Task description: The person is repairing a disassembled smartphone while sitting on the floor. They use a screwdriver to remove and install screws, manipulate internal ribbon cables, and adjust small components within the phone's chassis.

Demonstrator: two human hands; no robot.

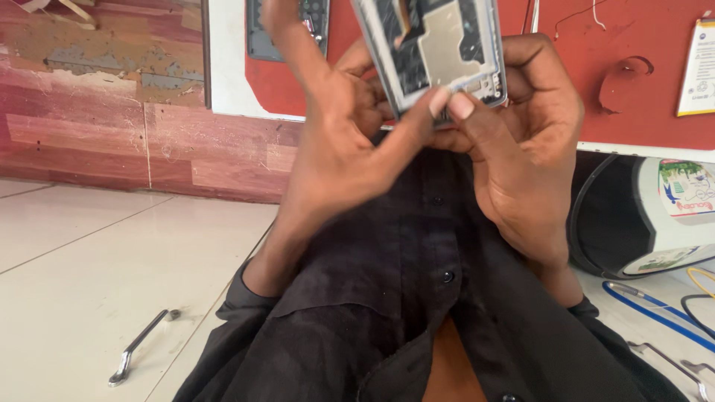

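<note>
Fingers clamped on an opened phone (439, 48) at top centre of frame; left hand (335, 141) grips its lower-left edge, thumb tip pressed on the bottom rim, index finger stretched straight up past the top edge of frame; right hand (521, 141) holds the lower-right side, thumb tip touching the bottom rim right beside the left thumb, remaining fingers curled round the right edge; phone tilted, back cover off, internal board and shielding exposed, upper part cut off by frame; directly below the hands, bottom centre: dark buttoned shirt (402, 298), cuffs at both wrists; lower left on the pale tiled floor (89, 268): a metal tool (138, 346) lying loose, well apart from the hands; lower right: blue cable (655, 313) and more metal tools (674, 365) on the floor; right edge, mid height: white cylindrical appliance (655, 216) on its side with a dark rim; behind the hands, top: red board (596, 67) with a white frame, wires hanging at upper right; upper left: reddish worn wall (97, 97), peeling
</note>
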